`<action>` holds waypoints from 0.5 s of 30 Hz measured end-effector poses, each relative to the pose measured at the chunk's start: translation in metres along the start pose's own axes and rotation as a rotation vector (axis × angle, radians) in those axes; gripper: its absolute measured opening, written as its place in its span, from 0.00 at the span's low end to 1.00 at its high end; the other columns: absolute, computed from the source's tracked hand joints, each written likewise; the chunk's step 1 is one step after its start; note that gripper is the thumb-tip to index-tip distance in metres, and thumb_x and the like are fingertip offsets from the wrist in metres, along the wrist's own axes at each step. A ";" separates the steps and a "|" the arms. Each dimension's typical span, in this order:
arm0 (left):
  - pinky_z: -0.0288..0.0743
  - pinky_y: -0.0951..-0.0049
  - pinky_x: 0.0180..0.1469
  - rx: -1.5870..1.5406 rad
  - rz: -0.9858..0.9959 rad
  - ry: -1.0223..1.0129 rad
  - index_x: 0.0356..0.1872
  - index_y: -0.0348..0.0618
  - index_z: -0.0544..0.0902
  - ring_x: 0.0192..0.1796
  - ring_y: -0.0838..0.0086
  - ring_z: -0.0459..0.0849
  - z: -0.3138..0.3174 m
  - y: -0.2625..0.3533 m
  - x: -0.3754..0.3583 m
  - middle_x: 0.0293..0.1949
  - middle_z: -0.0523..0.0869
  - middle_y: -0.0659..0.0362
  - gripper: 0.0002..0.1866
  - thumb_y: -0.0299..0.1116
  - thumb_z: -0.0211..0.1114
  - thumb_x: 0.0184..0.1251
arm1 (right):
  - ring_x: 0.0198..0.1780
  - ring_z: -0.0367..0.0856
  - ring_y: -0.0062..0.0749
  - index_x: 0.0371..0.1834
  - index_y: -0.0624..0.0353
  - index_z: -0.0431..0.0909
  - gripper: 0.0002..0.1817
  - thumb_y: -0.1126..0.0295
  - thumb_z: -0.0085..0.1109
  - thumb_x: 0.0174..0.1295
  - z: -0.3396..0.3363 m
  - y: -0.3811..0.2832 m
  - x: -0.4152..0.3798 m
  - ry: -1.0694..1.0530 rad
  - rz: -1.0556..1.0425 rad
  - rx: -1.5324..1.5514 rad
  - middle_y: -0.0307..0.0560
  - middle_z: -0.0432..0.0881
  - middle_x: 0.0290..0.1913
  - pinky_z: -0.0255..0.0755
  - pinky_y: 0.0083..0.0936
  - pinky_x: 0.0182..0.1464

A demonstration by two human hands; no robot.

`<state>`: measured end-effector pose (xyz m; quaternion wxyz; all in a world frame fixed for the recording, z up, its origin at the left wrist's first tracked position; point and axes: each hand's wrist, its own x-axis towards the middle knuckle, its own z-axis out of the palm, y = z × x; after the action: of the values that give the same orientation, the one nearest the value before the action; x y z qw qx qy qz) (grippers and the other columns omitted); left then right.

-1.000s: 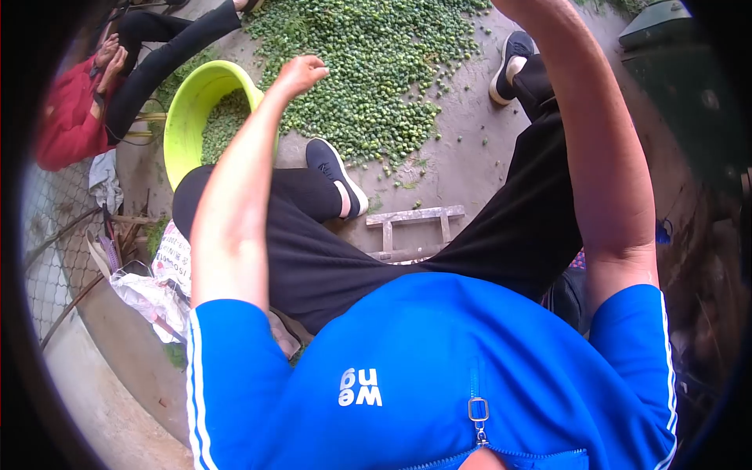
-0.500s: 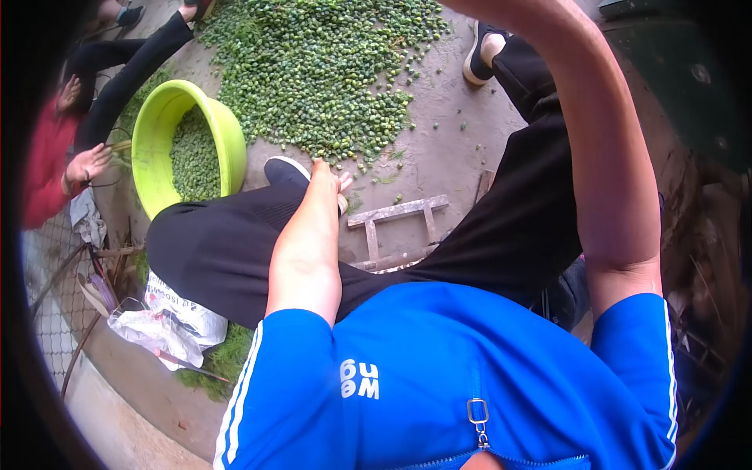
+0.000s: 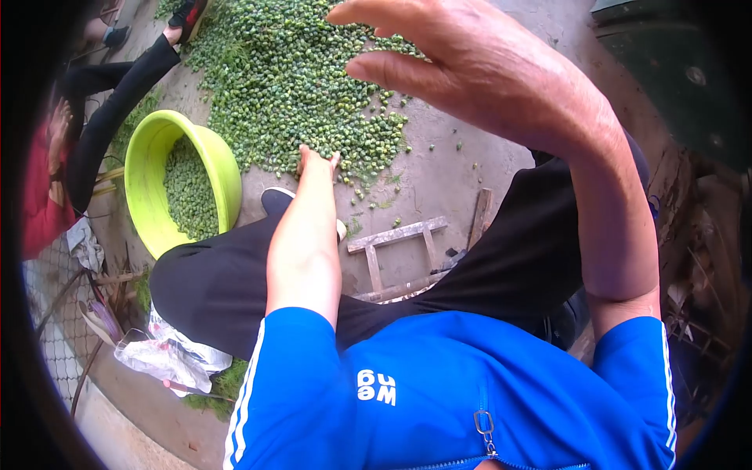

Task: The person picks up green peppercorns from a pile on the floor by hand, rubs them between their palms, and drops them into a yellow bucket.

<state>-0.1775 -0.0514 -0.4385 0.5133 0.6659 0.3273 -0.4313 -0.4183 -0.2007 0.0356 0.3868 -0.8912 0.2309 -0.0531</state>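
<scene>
left hand (image 3: 317, 162) at near edge of pile (image 3: 298, 86), fingers parted; whether they hold anything, cannot tell. pile spreads at 12 o'clock from it, out past top of view; tub (image 3: 225, 168), partly filled, near 9 o'clock. right hand (image 3: 462, 66) raised at 2 o'clock, thumb well apart from fingers, grip seen bare. left is nearer tub.

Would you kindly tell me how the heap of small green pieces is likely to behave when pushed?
The heap would probably spread rather than move as one, since it looks made of loose pieces. Single ones may well roll, as they look roundish and some lie scattered beyond its edge.
</scene>
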 end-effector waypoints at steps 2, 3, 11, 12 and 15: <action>0.82 0.65 0.31 -0.136 -0.067 -0.063 0.45 0.48 0.77 0.37 0.68 0.83 0.026 0.022 0.014 0.38 0.84 0.60 0.23 0.58 0.48 0.71 | 0.46 0.76 0.45 0.53 0.69 0.67 0.20 0.61 0.46 0.71 -0.001 0.007 0.003 -0.010 0.002 -0.021 0.57 0.72 0.44 0.72 0.38 0.47; 0.79 0.69 0.27 -0.176 -0.103 -0.164 0.42 0.46 0.76 0.33 0.70 0.82 0.031 0.034 0.018 0.34 0.83 0.59 0.24 0.58 0.50 0.70 | 0.45 0.76 0.43 0.53 0.67 0.68 0.19 0.61 0.47 0.70 0.000 0.012 0.005 -0.023 0.000 -0.037 0.55 0.73 0.44 0.72 0.37 0.47; 0.54 0.79 0.18 -0.364 0.195 -0.850 0.32 0.48 0.76 0.22 0.73 0.69 0.063 0.129 -0.129 0.24 0.74 0.62 0.36 0.74 0.44 0.59 | 0.35 0.83 0.43 0.37 0.68 0.79 0.19 0.58 0.54 0.66 0.023 0.031 0.029 0.404 -0.107 0.145 0.57 0.81 0.27 0.75 0.32 0.38; 0.54 0.77 0.19 -0.385 0.197 -0.920 0.34 0.49 0.77 0.25 0.70 0.69 0.065 0.140 -0.143 0.26 0.75 0.60 0.37 0.75 0.40 0.60 | 0.35 0.83 0.43 0.37 0.68 0.79 0.19 0.58 0.54 0.66 0.023 0.034 0.034 0.419 -0.127 0.136 0.57 0.81 0.27 0.75 0.32 0.38; 0.55 0.77 0.19 -0.420 0.235 -1.063 0.34 0.48 0.78 0.26 0.70 0.69 0.078 0.169 -0.198 0.28 0.75 0.58 0.33 0.69 0.39 0.67 | 0.45 0.84 0.39 0.55 0.65 0.74 0.24 0.55 0.52 0.68 0.022 0.035 0.047 0.328 -0.026 0.572 0.51 0.80 0.50 0.77 0.35 0.48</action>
<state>-0.1293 -0.1690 -0.1983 0.7724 0.2738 0.0273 -0.5724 -0.3834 -0.2283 -0.0088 0.5782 -0.7290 0.2544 -0.2635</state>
